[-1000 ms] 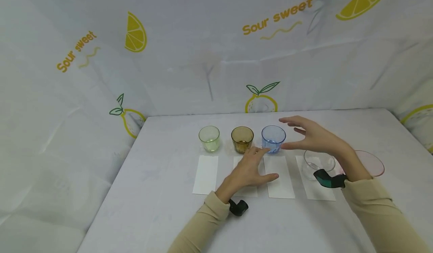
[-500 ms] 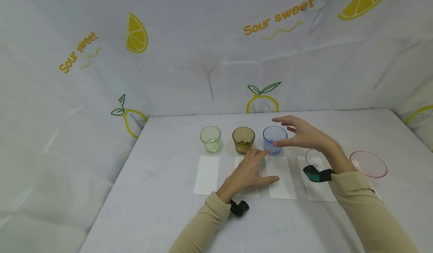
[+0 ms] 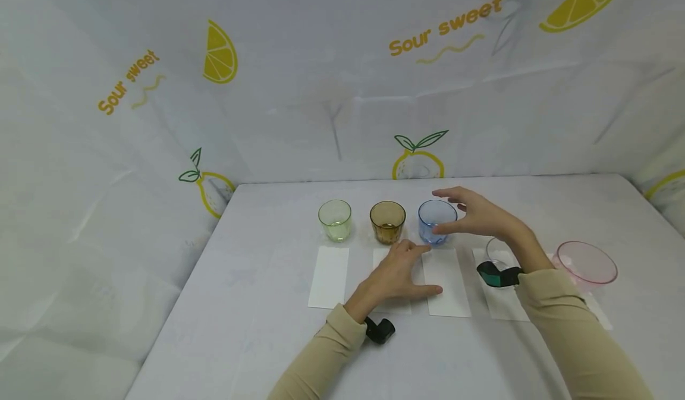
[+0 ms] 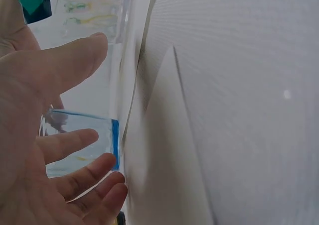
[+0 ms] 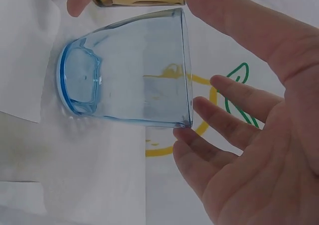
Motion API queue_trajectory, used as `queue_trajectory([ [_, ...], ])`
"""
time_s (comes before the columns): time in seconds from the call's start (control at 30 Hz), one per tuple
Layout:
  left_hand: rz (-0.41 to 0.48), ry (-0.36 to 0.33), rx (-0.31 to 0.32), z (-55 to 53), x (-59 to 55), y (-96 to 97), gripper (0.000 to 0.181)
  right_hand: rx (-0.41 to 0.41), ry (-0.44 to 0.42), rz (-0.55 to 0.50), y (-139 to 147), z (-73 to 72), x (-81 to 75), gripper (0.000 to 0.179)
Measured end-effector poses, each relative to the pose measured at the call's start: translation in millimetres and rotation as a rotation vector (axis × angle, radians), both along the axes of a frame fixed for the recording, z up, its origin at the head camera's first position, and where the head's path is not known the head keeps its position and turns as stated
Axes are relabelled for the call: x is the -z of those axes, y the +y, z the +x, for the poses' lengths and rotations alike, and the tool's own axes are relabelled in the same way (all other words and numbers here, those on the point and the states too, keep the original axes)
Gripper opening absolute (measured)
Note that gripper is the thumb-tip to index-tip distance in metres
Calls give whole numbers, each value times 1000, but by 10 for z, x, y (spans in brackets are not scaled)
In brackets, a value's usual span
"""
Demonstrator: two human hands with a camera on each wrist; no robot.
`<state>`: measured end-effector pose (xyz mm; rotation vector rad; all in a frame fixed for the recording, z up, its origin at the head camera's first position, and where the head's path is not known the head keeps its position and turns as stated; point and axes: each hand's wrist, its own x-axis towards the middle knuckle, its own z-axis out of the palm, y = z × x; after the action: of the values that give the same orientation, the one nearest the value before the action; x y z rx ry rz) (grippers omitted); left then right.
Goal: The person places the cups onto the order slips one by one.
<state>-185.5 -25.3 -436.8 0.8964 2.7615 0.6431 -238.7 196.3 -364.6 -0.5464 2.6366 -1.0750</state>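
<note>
A blue glass point(image 3: 437, 224) stands upright on the white table. My right hand point(image 3: 478, 213) is at its right side, thumb in front of the glass and fingers spread near the rim. In the right wrist view the fingers point(image 5: 227, 120) and thumb reach about the rim of the glass without closing on it. My left hand point(image 3: 395, 272) hovers low over the white paper cards point(image 3: 445, 284), thumb and fingers apart, holding nothing. An amber glass point(image 3: 387, 221) and a green glass point(image 3: 335, 220) stand to the left of the blue one.
A clear glass point(image 3: 495, 251) is partly hidden behind my right wrist. Farther right stands a pink glass point(image 3: 585, 262), its lower part hard to make out. Another card point(image 3: 329, 278) lies in front of the green glass. A white printed cloth point(image 3: 299, 120) hangs behind the table.
My right hand has moved left, from beside the blue glass to overlapping it, then stayed nearly still. My left hand has hardly moved. The glasses stand where they were.
</note>
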Motion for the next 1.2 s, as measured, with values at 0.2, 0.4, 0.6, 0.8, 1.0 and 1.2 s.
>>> queue_trajectory([
  [0.2,-11,17,9,8,20,-6,80,-8,1,7,-12,-29,65,88],
  [0.4,-23,28,12,10,27,-20,80,-3,-10,27,-31,-31,77,90],
  [0.6,-47,26,6,0,54,-27,85,8,-19,54,-54,-38,90,93],
  [0.8,-59,9,-2,-6,63,-26,87,12,-24,67,-62,-29,104,92],
  [1.0,-66,7,1,-15,62,-23,88,23,-21,79,-69,-44,127,92],
  [1.2,-79,16,2,-17,78,-20,87,30,-32,82,-85,-65,142,90],
])
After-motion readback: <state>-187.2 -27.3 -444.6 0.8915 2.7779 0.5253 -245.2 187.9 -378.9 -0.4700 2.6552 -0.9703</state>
